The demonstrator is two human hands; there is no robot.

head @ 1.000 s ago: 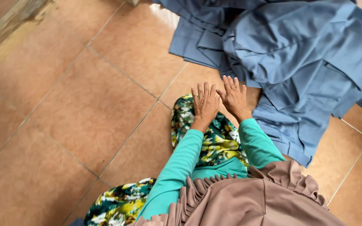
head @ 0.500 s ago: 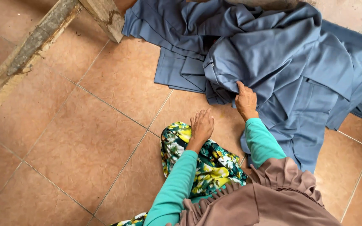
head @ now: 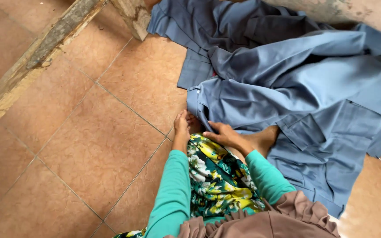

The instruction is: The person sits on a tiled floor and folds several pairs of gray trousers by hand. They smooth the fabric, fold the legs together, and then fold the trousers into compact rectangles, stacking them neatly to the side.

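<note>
Head view is showing both hands now pulling the blue garment [head: 287, 97] closer across the tiled floor [head: 89, 132], the left hand [head: 182, 124] and right hand [head: 222, 133] each pinching its near edge, whereas a moment ago only the right was touching it.

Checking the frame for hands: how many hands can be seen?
2: the left hand at the blue garment edge near the floor tiles; the right hand beside it, on the same edge. None hidden.
</note>
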